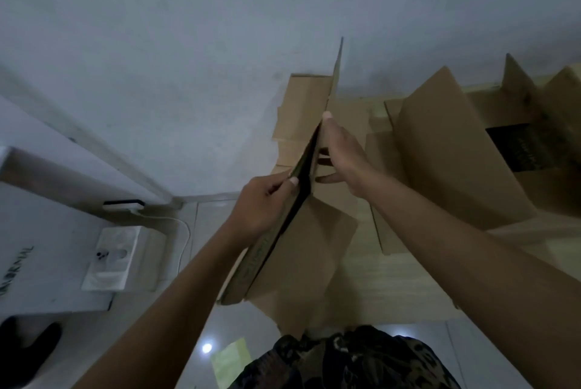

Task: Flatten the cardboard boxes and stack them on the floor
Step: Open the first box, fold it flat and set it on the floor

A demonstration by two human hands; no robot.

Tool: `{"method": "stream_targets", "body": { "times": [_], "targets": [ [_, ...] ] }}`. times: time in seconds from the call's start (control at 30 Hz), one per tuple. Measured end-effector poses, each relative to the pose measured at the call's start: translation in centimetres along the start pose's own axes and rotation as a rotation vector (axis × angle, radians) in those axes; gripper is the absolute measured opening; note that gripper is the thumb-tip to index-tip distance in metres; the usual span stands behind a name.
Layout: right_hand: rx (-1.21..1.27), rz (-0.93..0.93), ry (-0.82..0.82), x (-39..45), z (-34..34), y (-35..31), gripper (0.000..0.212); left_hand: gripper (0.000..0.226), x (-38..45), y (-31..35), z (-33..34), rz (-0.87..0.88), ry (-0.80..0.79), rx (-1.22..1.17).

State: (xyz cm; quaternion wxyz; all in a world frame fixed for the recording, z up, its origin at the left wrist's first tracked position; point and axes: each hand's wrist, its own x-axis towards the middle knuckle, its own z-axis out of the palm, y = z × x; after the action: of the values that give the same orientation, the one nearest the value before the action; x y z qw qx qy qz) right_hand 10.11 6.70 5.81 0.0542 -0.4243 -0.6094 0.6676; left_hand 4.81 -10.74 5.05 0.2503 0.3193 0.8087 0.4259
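- Left hand [262, 204] pinches the near-left face of the collapsed box [283, 231], thumb on the dark edge, fingers wrapped behind; grip is closed on it.
- Right hand [344, 153] lies flat against the opposite face, fingers extended, thumb underneath. It is pressing, not wrapped around anything.
- My read: the two palms squeeze the panels together so the box stays flat while held on edge.
- Collapsed box sits between the hands, upright on its thin edge, one flap [338, 74] sticking up past the right fingertips, another hanging low toward the person.
- Flattened stack [298, 112] lies on the floor [393, 278] against the wall, just beyond the hands; likely drop target.
- Open boxes [456, 153] stand right of the right hand, not yet flattened.
- White unit [113, 259] near the floor's left edge, well apart.
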Motion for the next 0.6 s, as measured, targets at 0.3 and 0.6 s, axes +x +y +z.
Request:
{"method": "stream_targets", "body": {
  "times": [0.3, 0.6],
  "targets": [
    [-0.085, -0.030, 0.161, 0.8, -1.8, 1.1, 0.045, 0.039, 0.8, -0.9, 2.1, -0.227, -0.147, -0.223],
    [0.317, -0.146, 0.019, -0.3, -8.3, 0.5, 0.037, 0.107, 7.1, -5.3, -0.5, -0.659, 0.154, -0.258]
  ]
}}
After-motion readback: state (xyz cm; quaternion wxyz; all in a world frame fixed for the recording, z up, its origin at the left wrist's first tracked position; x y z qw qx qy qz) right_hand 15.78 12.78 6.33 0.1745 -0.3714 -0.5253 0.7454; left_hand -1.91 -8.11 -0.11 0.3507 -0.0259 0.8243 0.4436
